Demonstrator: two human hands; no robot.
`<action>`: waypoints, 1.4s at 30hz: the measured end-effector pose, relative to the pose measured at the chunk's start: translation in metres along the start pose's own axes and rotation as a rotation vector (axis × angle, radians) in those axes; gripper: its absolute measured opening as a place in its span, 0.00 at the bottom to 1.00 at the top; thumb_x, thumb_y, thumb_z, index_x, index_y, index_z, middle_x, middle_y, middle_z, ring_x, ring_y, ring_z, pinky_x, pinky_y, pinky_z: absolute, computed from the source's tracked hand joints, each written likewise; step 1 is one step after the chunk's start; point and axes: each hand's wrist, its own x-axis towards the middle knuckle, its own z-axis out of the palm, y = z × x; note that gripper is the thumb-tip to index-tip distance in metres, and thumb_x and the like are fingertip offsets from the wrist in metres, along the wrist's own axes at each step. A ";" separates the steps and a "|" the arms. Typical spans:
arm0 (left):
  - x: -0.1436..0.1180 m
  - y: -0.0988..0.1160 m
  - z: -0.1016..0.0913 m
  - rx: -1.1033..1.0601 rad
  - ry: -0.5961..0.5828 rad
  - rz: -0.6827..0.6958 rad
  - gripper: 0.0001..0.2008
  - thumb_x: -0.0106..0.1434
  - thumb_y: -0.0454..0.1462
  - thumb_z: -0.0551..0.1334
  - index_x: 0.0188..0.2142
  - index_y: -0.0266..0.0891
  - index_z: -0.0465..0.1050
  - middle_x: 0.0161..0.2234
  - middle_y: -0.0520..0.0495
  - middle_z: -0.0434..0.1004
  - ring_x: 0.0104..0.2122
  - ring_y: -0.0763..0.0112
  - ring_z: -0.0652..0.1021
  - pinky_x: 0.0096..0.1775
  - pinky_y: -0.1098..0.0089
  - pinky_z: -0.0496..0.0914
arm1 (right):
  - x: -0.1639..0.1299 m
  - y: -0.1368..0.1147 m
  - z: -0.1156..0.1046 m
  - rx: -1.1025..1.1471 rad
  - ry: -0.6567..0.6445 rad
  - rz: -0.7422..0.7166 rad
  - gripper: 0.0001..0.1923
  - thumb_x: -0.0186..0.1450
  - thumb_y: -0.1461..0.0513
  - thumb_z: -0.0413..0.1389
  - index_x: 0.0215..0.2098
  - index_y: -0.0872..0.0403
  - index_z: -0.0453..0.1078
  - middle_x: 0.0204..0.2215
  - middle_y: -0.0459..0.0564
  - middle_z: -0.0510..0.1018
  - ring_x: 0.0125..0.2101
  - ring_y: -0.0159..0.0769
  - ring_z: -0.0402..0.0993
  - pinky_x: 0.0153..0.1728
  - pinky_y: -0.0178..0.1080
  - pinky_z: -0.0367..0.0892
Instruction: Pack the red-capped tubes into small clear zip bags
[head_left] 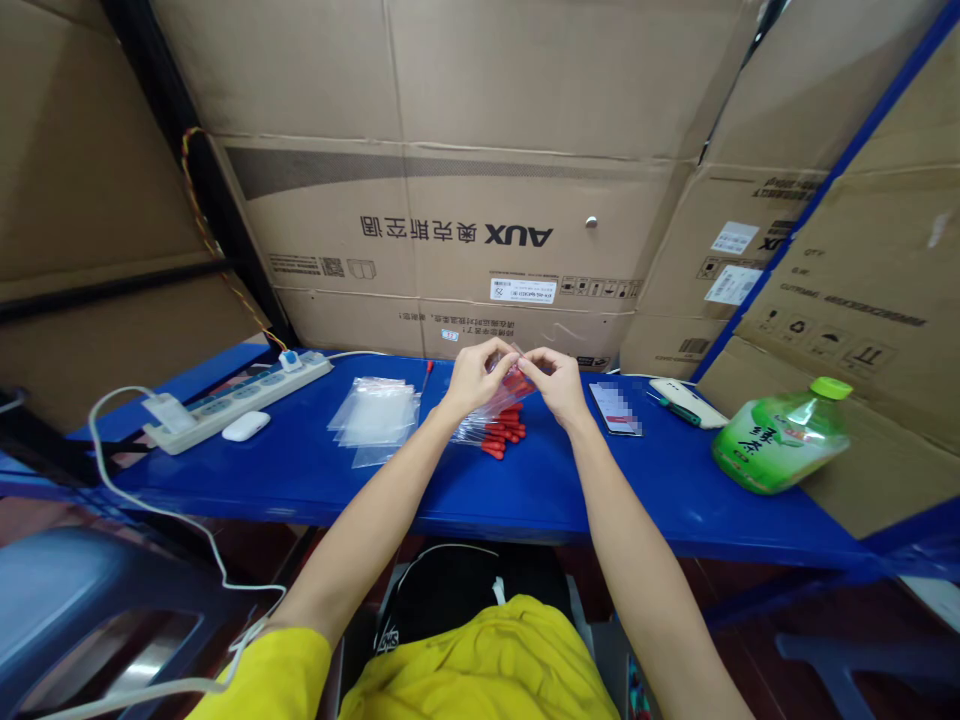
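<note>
My left hand (480, 376) and my right hand (556, 382) meet over the middle of the table, fingers pinched on the top edge of a clear plastic bag (495, 398). Red shows through or just behind the bag; whether it lies inside I cannot tell. Just below my hands is a pile of small red-handled tools with thin metal shafts, apparently screwdrivers (504, 432). Left of them lies a loose stack of clear plastic bags (377, 415). One separate red-tipped tool (428, 372) lies behind, between the stack and my left hand.
The blue table (555, 490) backs onto cardboard panels (450, 180). On the left are a power strip (240, 400) and a white case (246, 426). A phone (616, 409), a green-handled tool (679, 408) on a pale object, and a green bottle (780, 440) stand or lie right.
</note>
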 end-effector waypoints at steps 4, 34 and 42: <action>0.001 -0.001 0.001 -0.038 0.026 -0.007 0.16 0.69 0.48 0.62 0.35 0.39 0.78 0.32 0.48 0.80 0.29 0.69 0.72 0.35 0.69 0.64 | 0.001 0.000 0.001 0.005 0.022 -0.008 0.19 0.61 0.46 0.66 0.33 0.53 0.79 0.28 0.47 0.81 0.28 0.35 0.73 0.33 0.37 0.70; 0.004 -0.008 -0.003 -0.169 -0.016 -0.075 0.16 0.67 0.48 0.65 0.38 0.36 0.80 0.37 0.44 0.83 0.36 0.66 0.78 0.41 0.69 0.70 | 0.000 0.000 0.000 -0.020 -0.008 -0.003 0.20 0.61 0.45 0.65 0.33 0.53 0.79 0.28 0.46 0.80 0.28 0.34 0.73 0.33 0.37 0.69; 0.006 -0.014 0.001 -0.396 0.044 -0.172 0.19 0.64 0.51 0.67 0.38 0.36 0.79 0.36 0.45 0.82 0.35 0.67 0.78 0.41 0.69 0.71 | 0.001 0.002 -0.003 0.120 0.075 0.088 0.22 0.58 0.44 0.68 0.25 0.52 0.72 0.16 0.40 0.68 0.19 0.30 0.61 0.22 0.36 0.59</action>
